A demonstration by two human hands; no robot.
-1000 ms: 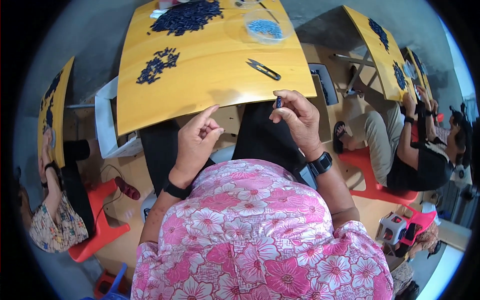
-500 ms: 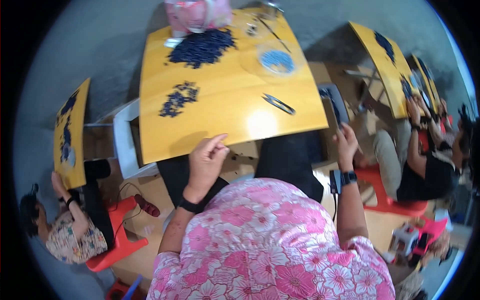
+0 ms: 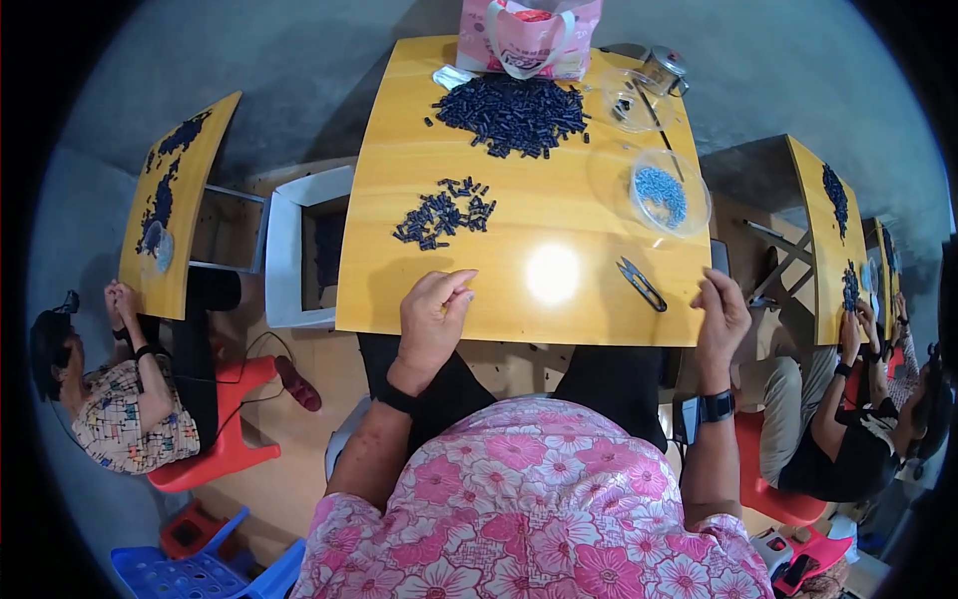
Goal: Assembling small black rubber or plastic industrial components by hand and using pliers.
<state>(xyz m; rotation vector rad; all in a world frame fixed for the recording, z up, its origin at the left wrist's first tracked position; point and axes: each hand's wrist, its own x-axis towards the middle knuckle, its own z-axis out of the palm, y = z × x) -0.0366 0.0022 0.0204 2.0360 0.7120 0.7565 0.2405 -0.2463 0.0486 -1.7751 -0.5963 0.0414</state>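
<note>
My left hand point(image 3: 434, 317) is over the near edge of the yellow table point(image 3: 539, 270), fingers curled together with the thumb close to the index finger. Whatever it may hold is too small to make out. Just in front of it lies a small loose pile of short dark pieces point(image 3: 439, 215). Over the table's near right corner, my right hand point(image 3: 722, 319) is closed, its fingertips bunched; I cannot see anything between them. Left of this hand lie small black thread snips point(image 3: 641, 285), touched by neither hand. A clear round tub of small blue pieces point(image 3: 661, 195) stands farther back.
A large dark heap point(image 3: 514, 115) lies at the back before a pink bag point(image 3: 534, 40). Beside them are another clear tub point(image 3: 634, 105), a thin dark stick point(image 3: 654, 115) and a metal cup point(image 3: 664, 72). A white box point(image 3: 284, 250) stands left. Other people sit at side tables.
My view has shifted, so the table sits lower and farther right in it. My right hand has come from beside the table to over its near right corner. My left hand keeps its curled shape.
</note>
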